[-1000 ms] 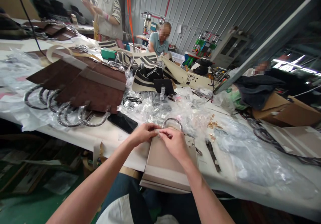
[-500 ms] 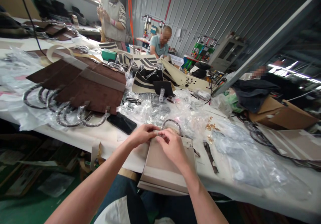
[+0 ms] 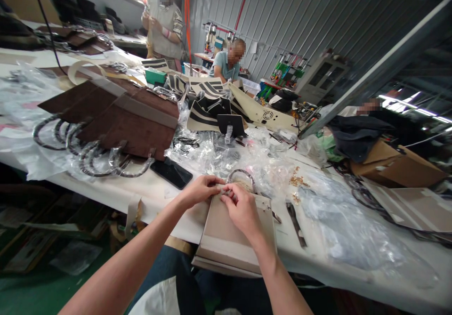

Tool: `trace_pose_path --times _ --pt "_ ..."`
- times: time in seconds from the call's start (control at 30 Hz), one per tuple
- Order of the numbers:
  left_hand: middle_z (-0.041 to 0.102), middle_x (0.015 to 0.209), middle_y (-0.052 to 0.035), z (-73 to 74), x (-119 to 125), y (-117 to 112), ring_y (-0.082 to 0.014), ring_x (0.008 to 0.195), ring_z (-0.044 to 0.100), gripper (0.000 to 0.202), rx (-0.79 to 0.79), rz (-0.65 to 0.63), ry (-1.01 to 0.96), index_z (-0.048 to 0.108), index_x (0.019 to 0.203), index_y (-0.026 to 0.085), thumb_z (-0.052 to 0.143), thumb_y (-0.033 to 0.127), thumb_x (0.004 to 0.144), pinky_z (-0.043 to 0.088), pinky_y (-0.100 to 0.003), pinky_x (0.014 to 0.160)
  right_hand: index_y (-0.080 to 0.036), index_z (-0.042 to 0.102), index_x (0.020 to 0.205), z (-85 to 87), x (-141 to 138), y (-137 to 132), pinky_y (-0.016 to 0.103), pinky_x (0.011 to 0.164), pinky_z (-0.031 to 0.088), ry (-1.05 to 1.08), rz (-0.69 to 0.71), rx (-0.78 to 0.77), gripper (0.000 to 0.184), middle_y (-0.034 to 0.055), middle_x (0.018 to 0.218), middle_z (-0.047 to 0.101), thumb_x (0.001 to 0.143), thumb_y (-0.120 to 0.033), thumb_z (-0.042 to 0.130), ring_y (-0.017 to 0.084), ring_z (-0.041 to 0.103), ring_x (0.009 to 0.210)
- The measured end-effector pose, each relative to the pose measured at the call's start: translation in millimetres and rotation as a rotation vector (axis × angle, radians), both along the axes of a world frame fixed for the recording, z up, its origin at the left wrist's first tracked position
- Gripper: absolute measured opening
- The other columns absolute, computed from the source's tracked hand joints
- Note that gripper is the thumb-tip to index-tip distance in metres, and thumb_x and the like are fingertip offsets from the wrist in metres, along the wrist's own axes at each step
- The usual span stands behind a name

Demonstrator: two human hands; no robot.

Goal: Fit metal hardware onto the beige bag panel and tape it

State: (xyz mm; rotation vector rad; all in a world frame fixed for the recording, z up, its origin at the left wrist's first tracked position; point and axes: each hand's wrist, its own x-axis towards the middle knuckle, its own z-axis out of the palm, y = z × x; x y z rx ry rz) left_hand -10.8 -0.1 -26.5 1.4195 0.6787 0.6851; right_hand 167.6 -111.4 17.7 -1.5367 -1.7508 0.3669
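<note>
White worktop [image 3: 148, 190] in a workshop with a corrugated metal wall [image 3: 318, 18], strewn with clear plastic wrap [image 3: 353, 230], brown bags [image 3: 130, 126] and a black phone [image 3: 172, 172]. The beige bag [image 3: 226, 239] lies at the near edge, overhanging it. Left hand [image 3: 199, 190] and right hand [image 3: 242, 209] meet at its top rim, beside the round handle [image 3: 242, 173]. Each grip is closed, fingertips pinching the rim.
</note>
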Motion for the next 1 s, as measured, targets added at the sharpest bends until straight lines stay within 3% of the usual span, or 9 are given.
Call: trace_pose_path --times 0.23,0.47,0.63,0.87,1.0 --pt "0.083 0.113 -0.01 5.4 -1 -1 -0.0254 0.102 0.071 0.051 -0.054 -0.009 0.015 0.083 0.124 0.016 0.087 0.047 0.083 0.049 -0.03 0.08 -0.025 0.074 0.109 -2.4 0 1 0.035 0.081 0.053 0.018 -0.006 0.017 0.019 0.0025 0.101 0.074 0.095 -0.013 0.072 0.022 0.067 0.084" --pt "0.083 0.117 -0.0103 6.4 -2 -1 -0.0266 0.106 0.072 0.053 -0.065 -0.038 0.019 0.082 0.127 0.017 0.084 0.051 0.087 0.049 -0.03 0.079 -0.025 0.074 0.119 -2.9 2 3 0.041 0.097 0.057 0.013 0.056 0.008 0.026 0.0084 0.118 0.073 0.099 -0.011 0.066 0.028 0.07 0.11" --pt "0.083 0.112 -0.0097 14.6 -3 -5 -0.0242 0.099 0.069 0.052 -0.046 -0.031 0.015 0.083 0.125 0.016 0.084 0.052 0.088 0.046 -0.028 0.073 -0.025 0.073 0.119 -1.8 1 3 0.042 0.101 0.057 0.017 0.063 0.018 0.026 0.0088 0.121 0.072 0.099 -0.01 0.065 0.029 0.07 0.114" --pt "0.078 0.097 -0.0064 18.4 -2 -7 -0.0185 0.082 0.061 0.054 -0.056 0.003 0.032 0.082 0.123 0.013 0.087 0.05 0.083 0.041 -0.028 0.069 -0.026 0.07 0.117 -13.4 2 1 0.037 0.083 0.056 0.041 0.01 0.009 0.021 0.0047 0.11 0.075 0.1 -0.015 0.068 0.025 0.071 0.09" --pt "0.076 0.093 -0.0048 17.1 -1 -6 -0.0166 0.078 0.059 0.055 -0.107 -0.006 0.022 0.08 0.124 0.014 0.088 0.047 0.081 0.04 -0.027 0.067 -0.026 0.072 0.115 -10.3 3 0 0.036 0.081 0.054 0.047 0.031 0.011 0.02 0.0036 0.106 0.075 0.099 -0.014 0.069 0.024 0.071 0.089"
